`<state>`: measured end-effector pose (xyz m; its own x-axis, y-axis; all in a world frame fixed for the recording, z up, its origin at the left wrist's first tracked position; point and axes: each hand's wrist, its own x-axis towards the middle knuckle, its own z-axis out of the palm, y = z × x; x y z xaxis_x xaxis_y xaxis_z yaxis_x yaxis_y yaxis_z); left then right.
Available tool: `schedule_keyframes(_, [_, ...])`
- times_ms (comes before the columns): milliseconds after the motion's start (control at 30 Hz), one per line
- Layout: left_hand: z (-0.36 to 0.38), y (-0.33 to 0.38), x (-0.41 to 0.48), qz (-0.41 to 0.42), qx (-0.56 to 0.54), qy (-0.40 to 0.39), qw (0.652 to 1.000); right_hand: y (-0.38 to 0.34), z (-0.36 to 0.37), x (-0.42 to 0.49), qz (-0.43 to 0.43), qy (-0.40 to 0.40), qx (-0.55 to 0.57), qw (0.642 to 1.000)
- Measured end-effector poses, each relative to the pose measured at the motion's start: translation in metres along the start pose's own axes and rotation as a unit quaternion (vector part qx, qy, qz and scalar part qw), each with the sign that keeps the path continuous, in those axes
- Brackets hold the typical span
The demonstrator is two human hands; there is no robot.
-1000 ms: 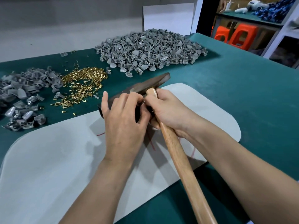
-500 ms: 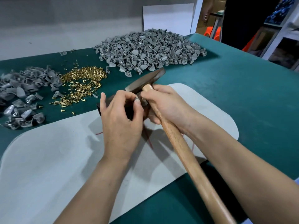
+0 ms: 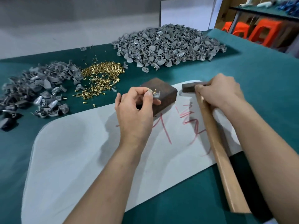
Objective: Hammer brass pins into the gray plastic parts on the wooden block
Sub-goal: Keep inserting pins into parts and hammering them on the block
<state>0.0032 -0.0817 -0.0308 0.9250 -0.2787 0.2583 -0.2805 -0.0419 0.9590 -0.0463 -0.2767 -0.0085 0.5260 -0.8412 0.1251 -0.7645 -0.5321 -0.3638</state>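
A dark wooden block (image 3: 163, 92) lies at the far edge of a white sheet (image 3: 77, 152). My left hand (image 3: 135, 110) pinches a gray plastic part (image 3: 156, 95) against the block's top, and a brass pin (image 3: 155, 91) stands upright in the part. To the right, my right hand (image 3: 221, 91) grips a wooden-handled hammer (image 3: 216, 147) just below its dark head (image 3: 189, 88), which rests on the sheet beside the block. Loose brass pins (image 3: 102, 76) are heaped on the green table to the left.
A big heap of gray parts (image 3: 168, 46) lies at the back centre, and a smaller heap of gray parts (image 3: 37, 88) at the left. Red marks (image 3: 191, 117) cross the sheet. Orange stools (image 3: 262, 33) and a shelf stand beyond the table's right corner.
The hammer head has moved off the block to the right and down onto the sheet. The block, part and pin, earlier covered by both hands, now show.
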Motion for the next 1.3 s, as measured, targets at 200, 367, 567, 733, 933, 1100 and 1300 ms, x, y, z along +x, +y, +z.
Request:
schedule_keyframes(200, [0.001,-0.001,0.0,0.006,-0.018,-0.005,1.0,-0.002,-0.005,-0.005,-0.002,-0.04,-0.007,0.999])
schedule_keyframes(367, [0.002,-0.004,0.0,0.028,-0.028,-0.01,0.999,-0.003,-0.012,-0.016,-0.014,-0.116,-0.053,0.992])
schedule_keyframes(567, [-0.002,-0.011,0.008,0.038,0.04,0.03,0.998,-0.002,-0.014,-0.017,0.007,-0.147,0.084,0.986])
schedule_keyframes(733, [-0.008,-0.012,0.012,0.01,0.157,0.063,0.986,-0.004,-0.036,-0.028,0.008,-0.249,0.338,0.908])
schedule_keyframes(933, [-0.008,-0.01,0.012,0.017,0.171,0.064,0.983,-0.052,-0.076,-0.065,-0.162,-0.277,0.401,0.858])
schedule_keyframes(1100, [-0.008,-0.009,0.012,0.014,0.165,0.063,0.984,-0.078,-0.079,-0.073,-0.259,-0.228,0.223,0.912])
schedule_keyframes(1300, [-0.008,-0.01,0.012,0.023,0.16,0.071,0.984,-0.082,-0.07,-0.076,-0.288,-0.123,0.067,0.947])
